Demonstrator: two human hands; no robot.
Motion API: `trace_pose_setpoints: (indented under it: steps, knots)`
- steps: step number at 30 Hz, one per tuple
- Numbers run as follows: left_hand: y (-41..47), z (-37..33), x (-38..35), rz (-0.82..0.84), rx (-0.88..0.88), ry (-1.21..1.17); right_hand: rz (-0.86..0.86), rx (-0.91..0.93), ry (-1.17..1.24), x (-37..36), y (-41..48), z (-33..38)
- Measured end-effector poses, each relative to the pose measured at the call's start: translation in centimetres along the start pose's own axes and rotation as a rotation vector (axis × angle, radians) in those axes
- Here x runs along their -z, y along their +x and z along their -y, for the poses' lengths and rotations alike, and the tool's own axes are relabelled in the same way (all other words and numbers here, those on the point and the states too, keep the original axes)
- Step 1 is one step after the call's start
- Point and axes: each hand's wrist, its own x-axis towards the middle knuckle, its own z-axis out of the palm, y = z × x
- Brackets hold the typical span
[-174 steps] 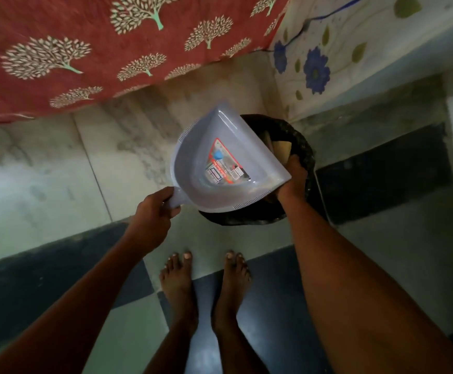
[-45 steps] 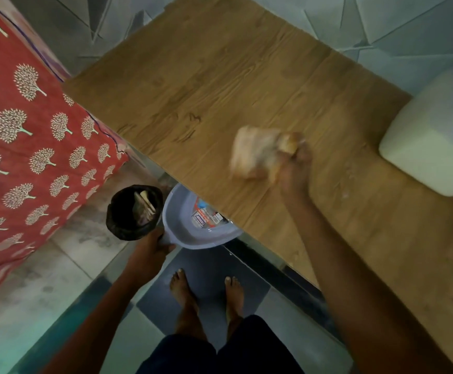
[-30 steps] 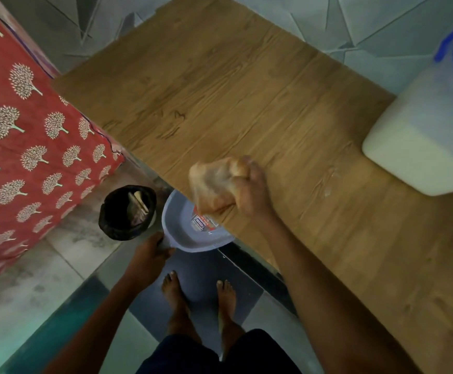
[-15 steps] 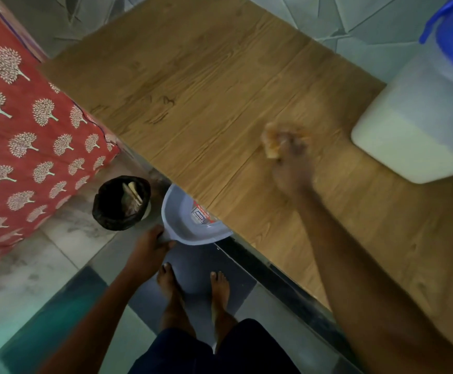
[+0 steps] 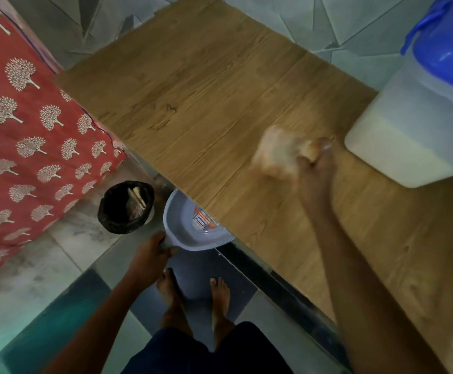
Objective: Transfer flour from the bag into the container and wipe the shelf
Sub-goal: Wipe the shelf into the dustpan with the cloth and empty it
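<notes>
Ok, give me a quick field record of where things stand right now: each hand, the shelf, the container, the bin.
right hand: holds a bunched cloth on the shelf, blurred
left hand: grips the dustpan handle, pan partly under the shelf's front edge
container: on the shelf at right, blue lid on, white contents inside
bin: on the floor left of the dustpan, black liner, scraps inside
bedspread: red, tree print, at left

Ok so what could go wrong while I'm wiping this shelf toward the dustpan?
Two risks. The dustpan in the left hand catches only a short stretch of the shelf edge, so flour pushed by the cloth elsewhere may fall onto the floor. The right hand sweeps near the container and might bump it.
</notes>
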Motion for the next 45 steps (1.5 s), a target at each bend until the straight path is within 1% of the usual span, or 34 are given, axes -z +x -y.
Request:
trace_pose_setpoints:
  steps: [2, 3, 5, 6, 8, 9, 11, 14, 15, 17, 18, 19, 21, 22, 23, 24, 26, 27, 28, 29, 31, 33, 35, 37, 38, 40, 41, 42, 45]
  knots:
    - [0.0, 0.1, -0.4, -0.008, 0.001, -0.012, -0.067, 0.126, -0.359, 4.4, 2.4, -2.0]
    - [0.1, 0.0, -0.6, -0.01, -0.003, -0.009, -0.089, 0.166, -0.482, 5.8, 3.0, -3.1]
    - [0.3, 0.2, -0.8, -0.012, -0.005, -0.012, -0.097, 0.163, -0.597, 6.1, 2.9, -5.0]
    - [0.4, 0.3, -0.9, -0.007, -0.01, -0.019, -0.085, 0.138, -0.606, 5.4, 2.2, -5.7]
    - [0.4, 0.3, -1.0, 0.001, -0.015, -0.027, -0.035, 0.124, -0.572, 2.8, 0.1, -5.4]
    - [0.3, 0.2, -1.0, -0.002, -0.014, -0.031, 0.02, 0.141, -0.549, 1.3, -1.2, -4.9]
    - [0.0, 0.2, -1.0, -0.015, -0.013, -0.035, 0.178, 0.198, -0.483, -2.0, -4.2, -4.0]
    - [-0.6, 0.3, -1.1, -0.021, 0.011, -0.04, 0.406, 0.212, -0.32, -6.5, -8.6, -2.9]
    - [-0.9, 0.2, -1.1, -0.02, 0.019, -0.032, 0.466, 0.203, -0.247, -7.6, -9.5, -2.5]
    - [-1.5, -0.1, -1.1, -0.023, 0.025, -0.01, 0.565, 0.123, -0.091, -8.6, -10.9, -1.1]
    - [-1.8, -0.2, -1.2, -0.023, 0.026, -0.009, 0.558, 0.071, -0.019, -8.5, -11.2, -0.8]
    - [-2.0, -0.4, -1.2, -0.018, 0.023, -0.01, 0.495, 0.022, 0.073, -8.2, -11.3, -0.3]
    - [-2.3, -0.5, -1.3, -0.006, 0.009, -0.014, 0.282, -0.136, 0.259, -6.2, -10.2, 0.7]
    - [-2.4, -0.6, -1.3, 0.003, 0.0, -0.012, 0.179, -0.176, 0.334, -4.6, -9.3, 0.9]
    - [-2.5, -0.6, -1.3, 0.01, -0.008, -0.004, 0.084, -0.152, 0.354, -2.7, -8.0, 0.8]
    - [-2.6, -0.6, -1.5, 0.016, -0.015, 0.007, 0.012, -0.079, 0.3, -0.4, -6.8, 0.6]
    - [-2.8, -0.5, -1.8, 0.019, -0.04, 0.009, -0.058, 0.097, 0.0, 4.4, -4.0, -1.1]
    - [-3.0, -0.5, -2.0, 0.018, -0.048, 0.0, -0.055, 0.154, -0.194, 6.4, -3.0, -2.6]
    - [-3.1, -0.5, -2.2, 0.021, -0.046, -0.015, -0.048, 0.168, -0.36, 7.8, -2.5, -3.8]
    - [-3.4, -0.4, -2.5, 0.024, -0.04, -0.032, -0.034, 0.164, -0.459, 8.4, -2.6, -4.9]
    - [-3.9, -0.2, -3.2, 0.011, -0.032, -0.068, 0.026, 0.183, -0.53, 7.0, -4.0, -6.5]
    - [-4.6, 0.0, -3.9, -0.019, -0.024, -0.089, 0.156, 0.225, -0.474, 3.3, -6.3, -6.0]
    - [-5.2, 0.5, -4.5, -0.048, -0.021, -0.11, 0.352, 0.29, -0.311, -1.0, -9.2, -4.1]
    - [-5.8, 0.9, -4.8, -0.056, -0.034, -0.095, 0.472, 0.359, -0.263, -3.7, -11.8, -2.8]
    - [-6.0, 1.1, -4.7, -0.057, -0.04, -0.082, 0.529, 0.332, -0.24, -4.6, -12.6, -2.3]
    - [-6.8, 1.3, -4.7, -0.057, -0.062, -0.069, 0.609, 0.207, -0.154, -4.7, -14.2, -1.8]
    - [-7.1, 1.4, -4.7, -0.057, -0.076, -0.067, 0.594, 0.142, -0.083, -4.1, -14.7, -1.4]
    - [-7.3, 1.5, -4.8, -0.059, -0.083, -0.067, 0.529, 0.083, -0.003, -3.1, -14.9, -1.1]
    - [-8.1, 1.5, -5.4, -0.063, -0.057, -0.075, 0.161, -0.107, 0.235, 1.6, -14.2, -0.4]
